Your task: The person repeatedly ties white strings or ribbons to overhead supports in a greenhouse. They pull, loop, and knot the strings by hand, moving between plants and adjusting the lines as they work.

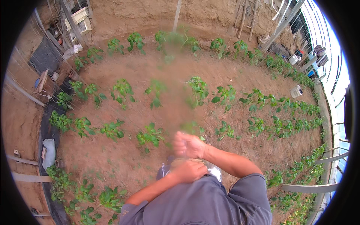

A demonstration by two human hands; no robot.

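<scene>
My left hand (191, 170) lies at my waist with its fingers bent, in front of the grey shirt (194, 199). Just beyond it shows part of a tan object (177, 162), too covered to identify. White crumpled plastic (215, 172) sticks out on the right of that hand. My right hand (189, 144) is a little farther forward, over the left one, with its blurred fingers curled inward. Whether anything is inside the curled fingers cannot be seen. Ahead of the hands, a leafy green plant (150, 136) grows from bare brown soil (135, 157).
Rows of young plants (123, 91) cross the greenhouse bed. Black sheeting (46, 126) edges the left side, with a pale sack (49, 153) on it. A white bucket (296, 91) stands at right. Posts (281, 28) and an earthen wall (140, 15) rise beyond. A blurry vertical smear covers the centre.
</scene>
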